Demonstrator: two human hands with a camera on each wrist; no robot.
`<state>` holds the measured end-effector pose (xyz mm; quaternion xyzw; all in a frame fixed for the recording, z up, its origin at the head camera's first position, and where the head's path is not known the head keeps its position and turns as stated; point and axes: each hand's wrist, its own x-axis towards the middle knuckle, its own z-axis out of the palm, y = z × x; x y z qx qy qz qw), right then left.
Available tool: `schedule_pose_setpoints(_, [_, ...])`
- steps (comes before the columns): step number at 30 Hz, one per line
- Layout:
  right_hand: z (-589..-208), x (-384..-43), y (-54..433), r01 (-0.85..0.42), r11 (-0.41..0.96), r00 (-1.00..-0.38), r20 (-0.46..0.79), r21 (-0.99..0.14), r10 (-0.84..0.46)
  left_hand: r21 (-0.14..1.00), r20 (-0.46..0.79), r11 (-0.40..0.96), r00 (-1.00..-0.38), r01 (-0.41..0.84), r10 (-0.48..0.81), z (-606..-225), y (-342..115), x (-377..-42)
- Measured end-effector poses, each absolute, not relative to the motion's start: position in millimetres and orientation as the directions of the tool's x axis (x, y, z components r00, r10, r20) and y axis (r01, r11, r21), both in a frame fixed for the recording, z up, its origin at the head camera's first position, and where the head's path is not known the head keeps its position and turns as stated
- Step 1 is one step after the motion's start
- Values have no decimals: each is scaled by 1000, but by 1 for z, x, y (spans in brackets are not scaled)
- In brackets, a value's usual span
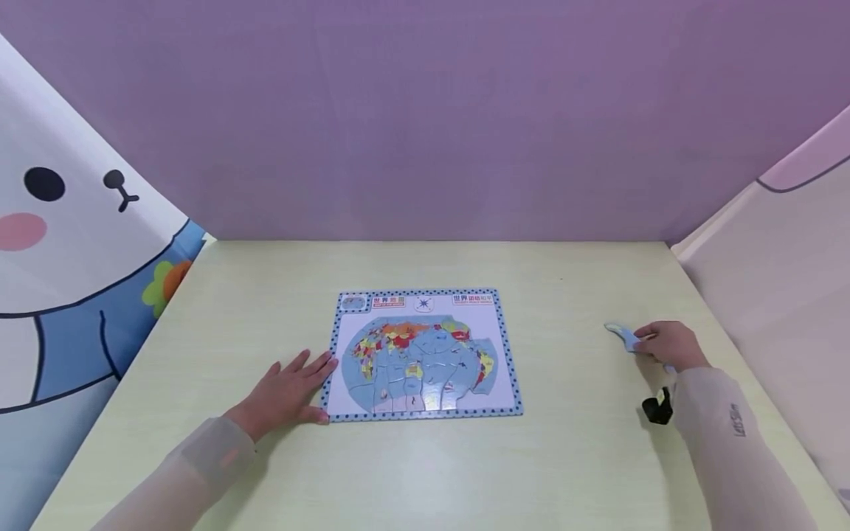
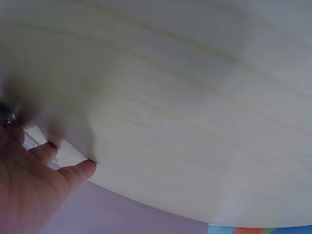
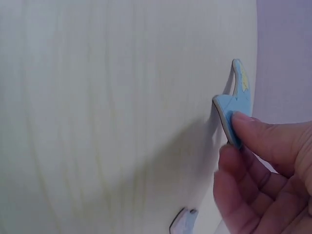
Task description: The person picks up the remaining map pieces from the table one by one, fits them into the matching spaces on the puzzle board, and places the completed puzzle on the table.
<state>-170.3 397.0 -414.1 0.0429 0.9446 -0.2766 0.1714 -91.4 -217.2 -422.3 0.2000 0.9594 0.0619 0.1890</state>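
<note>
A world-map jigsaw puzzle (image 1: 425, 361) with a dotted blue border lies flat on the table, most of its map filled with pieces. At its left edge rests my left hand (image 1: 285, 391), fingers spread and fingertips touching the border; in the left wrist view the hand (image 2: 34, 190) shows only in part. Over on the right, my right hand (image 1: 671, 344) pinches a curved light-blue puzzle piece (image 1: 624, 337) between thumb and finger. The right wrist view shows a yellow patch on that piece (image 3: 234, 105). Another puzzle piece (image 3: 184, 222) lies on the table near this hand, partly cut off by the frame.
The pale wood-grain table (image 1: 425, 472) meets a purple panel (image 1: 425, 125) at the back. Cartoon-printed cloth (image 1: 80, 243) stands along the left side, and a pale side panel (image 1: 783, 280) along the right. A small black object (image 1: 657, 407) is at the right wrist.
</note>
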Motion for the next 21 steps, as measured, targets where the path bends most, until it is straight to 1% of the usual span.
schedule_pose_setpoints(7, [-415,-171,389,239,752,-924,-382,-615,-19,211,-320,905,-849,368,420,-420,-217,-90])
schedule_pose_setpoints(12, [-410,-172,381,224,696,-936,-350,-682,-41,235,-309,901,-850,366,426,-418,-215,-91])
schedule_pose_setpoints(17, [-407,-173,366,235,575,-938,-338,-783,-78,230,-324,907,-851,353,414,-419,-214,-91])
schedule_pose_setpoints(21, [-409,-174,353,232,541,-941,-328,-809,-87,221,-329,913,-855,344,402,-421,-214,-90])
